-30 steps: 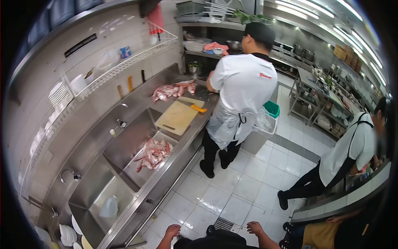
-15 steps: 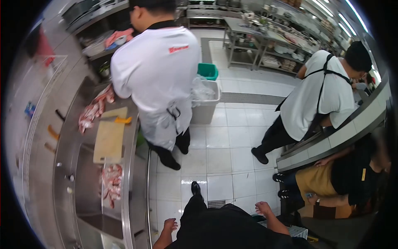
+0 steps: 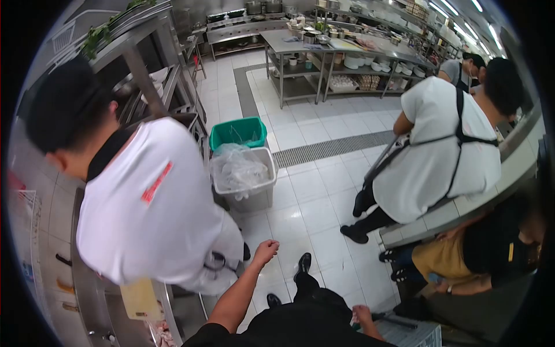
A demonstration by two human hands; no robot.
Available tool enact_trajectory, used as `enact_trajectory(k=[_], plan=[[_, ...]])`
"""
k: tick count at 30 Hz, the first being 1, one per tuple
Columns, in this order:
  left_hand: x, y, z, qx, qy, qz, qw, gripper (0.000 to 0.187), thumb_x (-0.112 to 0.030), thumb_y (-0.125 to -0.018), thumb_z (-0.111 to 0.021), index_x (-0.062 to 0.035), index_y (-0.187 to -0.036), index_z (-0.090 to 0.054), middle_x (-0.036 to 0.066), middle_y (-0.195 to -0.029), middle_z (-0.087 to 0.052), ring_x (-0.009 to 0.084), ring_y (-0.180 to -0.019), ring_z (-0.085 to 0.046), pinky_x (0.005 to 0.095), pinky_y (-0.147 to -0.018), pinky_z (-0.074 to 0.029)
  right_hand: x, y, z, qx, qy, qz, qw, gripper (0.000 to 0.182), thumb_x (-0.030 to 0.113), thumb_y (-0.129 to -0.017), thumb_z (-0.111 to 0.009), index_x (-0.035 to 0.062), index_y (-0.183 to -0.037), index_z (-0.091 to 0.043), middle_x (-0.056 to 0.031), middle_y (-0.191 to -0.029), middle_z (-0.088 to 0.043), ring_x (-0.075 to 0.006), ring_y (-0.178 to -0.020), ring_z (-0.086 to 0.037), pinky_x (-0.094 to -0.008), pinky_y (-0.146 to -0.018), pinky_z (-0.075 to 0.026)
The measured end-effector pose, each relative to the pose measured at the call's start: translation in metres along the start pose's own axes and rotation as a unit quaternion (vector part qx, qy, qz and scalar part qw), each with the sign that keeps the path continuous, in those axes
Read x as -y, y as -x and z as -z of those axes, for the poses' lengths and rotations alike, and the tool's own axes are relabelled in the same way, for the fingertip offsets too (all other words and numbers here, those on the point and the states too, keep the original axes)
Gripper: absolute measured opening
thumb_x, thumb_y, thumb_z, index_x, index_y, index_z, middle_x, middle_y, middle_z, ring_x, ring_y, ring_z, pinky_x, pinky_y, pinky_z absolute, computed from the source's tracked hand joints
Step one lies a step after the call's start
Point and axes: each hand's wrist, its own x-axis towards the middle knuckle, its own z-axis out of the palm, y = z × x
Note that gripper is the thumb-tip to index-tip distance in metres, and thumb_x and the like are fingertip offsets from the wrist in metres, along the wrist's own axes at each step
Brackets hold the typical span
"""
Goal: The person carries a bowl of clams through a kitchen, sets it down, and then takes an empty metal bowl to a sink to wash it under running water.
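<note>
My left hand (image 3: pixel 266 253) is stretched forward over the white floor tiles, its fingers curled, with nothing visible in them. It is nearest to the back of a person in a white shirt (image 3: pixel 156 202) and a grey bin (image 3: pixel 254 188) with clear plastic bags. My right hand (image 3: pixel 362 316) hangs low at my right side, beside a grey crate (image 3: pixel 407 334); its fingers are bent and too small to make out clearly.
A steel sink counter (image 3: pixel 87 312) with a cutting board (image 3: pixel 141 299) and raw meat (image 3: pixel 163 335) lies at left. A green bin (image 3: pixel 238 132) stands ahead. Another person in white (image 3: pixel 433 150) works at right, near a seated person (image 3: pixel 457 254). Steel tables (image 3: pixel 298 87) stand behind.
I have come closer to the person at left, who now covers much of the counter. My left arm has reached forward and up. The bins look larger and nearer.
</note>
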Motion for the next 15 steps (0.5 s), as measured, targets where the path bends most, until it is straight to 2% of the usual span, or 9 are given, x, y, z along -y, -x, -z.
enact_trajectory(k=[3, 4, 6, 8, 10, 11, 13, 14, 15], plan=[[-0.004, -0.078, -0.008, -0.025, -0.136, -0.050, 0.989, 0.033, -0.032, -0.079, -0.056, -0.0061, -0.098, -0.064, 0.009, -0.084, -0.065, 0.0204, -0.075, -0.062, 0.0308, -0.069, -0.049, 0.031, -0.017, -0.011, -0.016, 0.029, -0.007, 0.999, 0.016, 0.016, -0.080, -0.051, 0.0044, -0.074, -0.060, -0.0079, -0.063, -0.058, -0.0217, -0.055, -0.058, -0.0340, -0.049, -0.048], [-0.010, -0.092, -0.007, -0.035, -0.134, -0.051, 0.989, 0.033, -0.032, -0.079, -0.056, -0.0061, -0.098, -0.064, 0.009, -0.084, -0.065, 0.0204, -0.075, -0.062, 0.0308, -0.069, -0.049, 0.057, -0.038, -0.006, -0.009, 0.035, -0.002, 0.999, 0.016, 0.016, -0.080, -0.051, 0.0044, -0.074, -0.060, -0.0079, -0.063, -0.058, -0.0217, -0.055, -0.058, -0.0340, -0.049, -0.048], [-0.002, -0.106, -0.003, -0.071, -0.287, 0.010, 0.955, 0.035, -0.035, -0.076, -0.056, -0.0093, -0.098, -0.065, 0.012, -0.093, -0.066, 0.0269, -0.088, -0.062, 0.0351, -0.079, -0.047, 0.090, -0.079, 0.003, 0.045, 0.130, 0.156, 0.978, 0.018, 0.018, -0.082, -0.049, 0.0032, -0.081, -0.060, -0.0086, -0.066, -0.059, -0.0210, -0.055, -0.059, -0.0330, -0.048, -0.049], [0.029, -0.128, 0.007, -0.046, -0.277, 0.089, 0.956, 0.035, -0.037, -0.074, -0.055, -0.0116, -0.096, -0.067, 0.013, -0.098, -0.065, 0.0301, -0.096, -0.059, 0.0374, -0.083, -0.046, 0.102, -0.119, 0.018, 0.092, 0.216, 0.301, 0.924, 0.022, 0.019, -0.083, -0.048, 0.0019, -0.089, -0.061, -0.0092, -0.070, -0.061, -0.0204, -0.055, -0.059, -0.0321, -0.046, -0.049], [0.020, -0.123, 0.012, -0.071, -0.306, 0.134, 0.940, 0.033, -0.036, -0.073, -0.055, -0.0124, -0.092, -0.068, 0.014, -0.098, -0.064, 0.0304, -0.094, -0.060, 0.0372, -0.083, -0.047, 0.150, -0.131, 0.012, 0.049, 0.064, 0.009, 0.997, 0.025, 0.020, -0.083, -0.049, 0.0011, -0.094, -0.061, -0.0102, -0.075, -0.062, -0.0197, -0.056, -0.060, -0.0318, -0.047, -0.050], [0.050, -0.138, 0.018, -0.082, -0.286, 0.169, 0.940, 0.033, -0.036, -0.073, -0.054, -0.0133, -0.091, -0.068, 0.014, -0.098, -0.064, 0.0308, -0.094, -0.060, 0.0381, -0.083, -0.047, 0.178, -0.131, 0.010, 0.050, 0.066, 0.010, 0.997, 0.025, 0.020, -0.083, -0.049, 0.0011, -0.094, -0.061, -0.0102, -0.075, -0.062, -0.0197, -0.056, -0.060, -0.0318, -0.047, -0.050], [0.049, -0.141, 0.025, -0.076, -0.250, 0.184, 0.948, 0.034, -0.036, -0.073, -0.054, -0.0129, -0.093, -0.068, 0.014, -0.097, -0.065, 0.0312, -0.093, -0.061, 0.0391, -0.083, -0.047, 0.234, -0.136, 0.011, 0.024, 0.059, -0.019, 0.998, 0.020, 0.022, -0.082, -0.056, 0.0048, -0.090, -0.060, -0.0047, -0.071, -0.058, -0.0168, -0.056, -0.056, -0.0331, -0.049, -0.047], [0.047, -0.145, 0.027, -0.077, -0.225, 0.221, 0.946, 0.034, -0.036, -0.073, -0.055, -0.0130, -0.094, -0.068, 0.014, -0.098, -0.064, 0.0310, -0.094, -0.061, 0.0390, -0.083, -0.047, 0.251, -0.145, 0.012, 0.033, 0.065, -0.041, 0.997, 0.022, 0.022, -0.082, -0.055, 0.0037, -0.094, -0.059, -0.0068, -0.073, -0.058, -0.0174, -0.056, -0.056, -0.0324, -0.049, -0.047], [0.048, -0.146, 0.029, -0.077, -0.197, 0.262, 0.942, 0.034, -0.036, -0.072, -0.055, -0.0130, -0.094, -0.068, 0.014, -0.098, -0.064, 0.0309, -0.094, -0.061, 0.0390, -0.084, -0.047, 0.265, -0.154, 0.012, 0.040, 0.047, -0.060, 0.996, 0.020, 0.020, -0.080, -0.057, 0.0038, -0.092, -0.059, -0.0102, -0.074, -0.059, -0.0232, -0.058, -0.058, -0.0370, -0.052, -0.048]])
